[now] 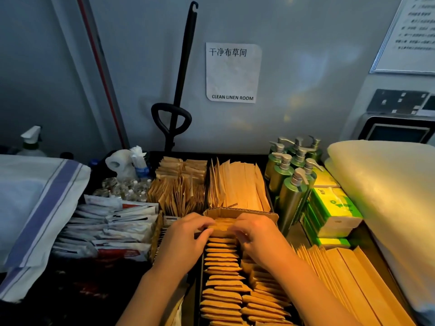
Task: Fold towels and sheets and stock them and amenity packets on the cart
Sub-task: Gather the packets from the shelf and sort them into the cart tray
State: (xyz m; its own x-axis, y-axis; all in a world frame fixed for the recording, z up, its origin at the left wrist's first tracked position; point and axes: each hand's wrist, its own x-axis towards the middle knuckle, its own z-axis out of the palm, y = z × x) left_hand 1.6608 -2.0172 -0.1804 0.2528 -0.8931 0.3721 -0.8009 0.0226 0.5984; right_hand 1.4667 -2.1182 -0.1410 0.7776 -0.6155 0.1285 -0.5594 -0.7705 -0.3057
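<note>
Both hands meet at the far end of a row of brown paper packets [222,274]. The left hand [186,236] and the right hand [255,234] each pinch one end of the same packet [222,225], fingers curled over its top edge, so the grip is a two-handed grasp with neither hand nearer than the other. That packet's long axis runs left to right, across the row, while the row itself runs away from the person toward a cardboard divider [240,212] just beyond the fingers. The packet sits at the head of the row, touching the divider or nearly so; seating it looks like a short push down and forward. Further out stand green pump bottles [289,184] on the right and a folded towel [388,184] beyond them.
</note>
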